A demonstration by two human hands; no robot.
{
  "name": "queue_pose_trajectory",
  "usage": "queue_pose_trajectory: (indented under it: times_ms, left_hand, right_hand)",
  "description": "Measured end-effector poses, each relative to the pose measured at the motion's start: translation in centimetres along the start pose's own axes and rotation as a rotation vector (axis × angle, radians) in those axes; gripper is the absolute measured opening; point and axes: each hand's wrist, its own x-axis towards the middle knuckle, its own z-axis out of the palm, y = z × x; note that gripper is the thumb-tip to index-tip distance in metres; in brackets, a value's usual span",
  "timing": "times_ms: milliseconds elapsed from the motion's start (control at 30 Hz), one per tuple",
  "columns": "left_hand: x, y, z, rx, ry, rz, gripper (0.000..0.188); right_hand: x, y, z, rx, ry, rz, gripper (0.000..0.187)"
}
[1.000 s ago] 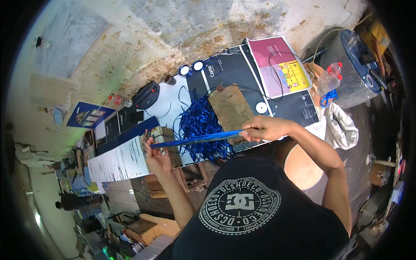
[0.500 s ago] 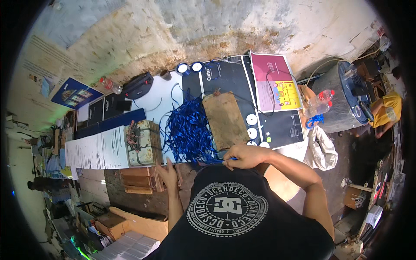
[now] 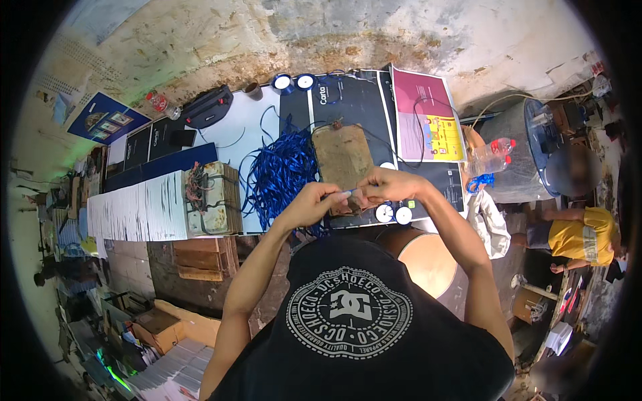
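Between my hands runs a short piece of blue ribbon (image 3: 348, 192), pinched at both sides over the near part of the table. My left hand (image 3: 313, 204) closes thumb and fingers on its left end. My right hand (image 3: 389, 186) grips the other side, close by. Just beyond them lies a worn brown block (image 3: 341, 152), partly covered by my fingers. A tangled heap of shiny blue ribbons (image 3: 277, 174) spreads to the left of the block. White spools (image 3: 384, 213) sit to the right of my hands, near the table's front edge.
A long row of white sheets (image 3: 137, 212) ends at a tied block stack (image 3: 224, 197) on the left. Ribbon spools (image 3: 282, 83), a cup (image 3: 253, 91) and a black bag (image 3: 207, 107) stand at the back. Plastic bottles (image 3: 491, 164) are at right; a person in yellow (image 3: 582, 235) stands beyond.
My left hand has come from beside the tied stack to meet my right hand on the ribbon. My right hand has risen and moved away from my body. The person in yellow has shifted.
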Motion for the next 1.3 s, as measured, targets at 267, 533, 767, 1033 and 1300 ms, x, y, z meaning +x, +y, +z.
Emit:
queue_pose_trajectory:
  times_ms: [267, 533, 767, 1033, 1300]
  left_hand:
    - [6.6, -7.6, -3.3, 0.049, 0.053, 0.039, 0.029]
    - [10.8, -11.9, -6.0, 0.084, 0.098, -0.091, 0.029]
    - [11.7, -11.2, -7.5, 0.013, 0.156, -0.133, 0.036]
    - [12.9, -13.2, -8.3, 0.005, 0.217, -0.134, 0.036]
    - [14.3, -14.0, -8.8, 0.04, 0.21, -0.172, 0.037]
  right_hand:
    - [2.5, 2.3, -5.2, -0.015, 0.177, 0.065, 0.04]
    - [6.4, 4.6, -9.6, -0.245, 0.33, 0.016, 0.034]
    - [9.1, 6.0, -12.4, -0.256, 0.36, -0.004, 0.028]
    - [11.2, 7.4, -13.9, -0.327, 0.454, -0.019, 0.027]
    - [11.7, 8.0, -14.6, -0.352, 0.514, -0.009, 0.026]
